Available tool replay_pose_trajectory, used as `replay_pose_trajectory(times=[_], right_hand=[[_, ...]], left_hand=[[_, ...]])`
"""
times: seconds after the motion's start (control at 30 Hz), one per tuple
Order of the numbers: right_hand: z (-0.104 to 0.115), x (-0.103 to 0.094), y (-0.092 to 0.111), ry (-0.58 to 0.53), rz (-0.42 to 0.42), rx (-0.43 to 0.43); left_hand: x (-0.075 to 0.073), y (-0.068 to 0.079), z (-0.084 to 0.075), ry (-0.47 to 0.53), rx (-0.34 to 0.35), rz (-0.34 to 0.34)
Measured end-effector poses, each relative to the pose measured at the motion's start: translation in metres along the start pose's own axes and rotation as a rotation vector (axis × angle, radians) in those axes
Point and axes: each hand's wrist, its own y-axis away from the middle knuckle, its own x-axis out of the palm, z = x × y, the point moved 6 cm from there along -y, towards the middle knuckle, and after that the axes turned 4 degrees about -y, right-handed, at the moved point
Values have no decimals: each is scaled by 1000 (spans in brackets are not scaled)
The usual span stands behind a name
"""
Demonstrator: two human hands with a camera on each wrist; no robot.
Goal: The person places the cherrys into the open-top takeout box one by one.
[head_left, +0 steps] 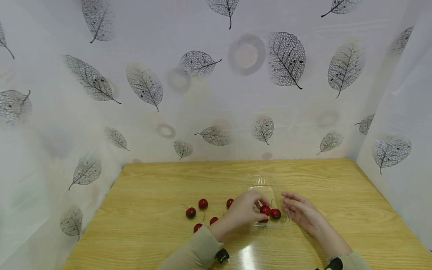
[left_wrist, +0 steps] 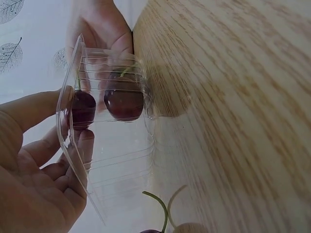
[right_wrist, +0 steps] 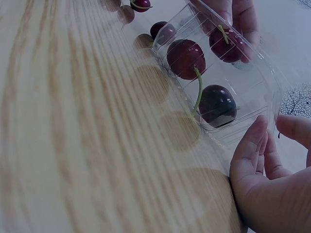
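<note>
The clear container (head_left: 261,193) sits on the wood-grain table (head_left: 152,187) with its top open; your left hand (head_left: 244,208) reaches over it from its left side, thumb and fingers pinching a red cherry (head_left: 264,210) at the container's open top; below that fruit, on the container's floor, lie a darker cherry (head_left: 275,214) and a second cherry (right_wrist: 186,59), close to each other; your right hand (head_left: 305,213) is beside the container's right wall, grasping nothing, its fingers loosely extended; their tips come so near the plastic that I cannot tell whether they touch it; to the container's left, loose cherries (head_left: 203,203) are scattered, five showing in the head view, some with stems and one partly covered by your left sleeve (head_left: 189,255); a black strap (head_left: 222,256) rests at that cuff, nearer you than the container; behind the container rises a pale sheet (head_left: 236,101) printed with dark, veined leaves.
</note>
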Motion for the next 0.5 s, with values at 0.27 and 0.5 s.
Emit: replay_pose_trajectory(times=[0.27,0.5], right_hand=[[0,-1,0,-4,0,4],[-1,-2,0,5,-1,2]], left_hand=[[-1,0,1,55,7,-1],[-2,-1,3,84,24,-2]])
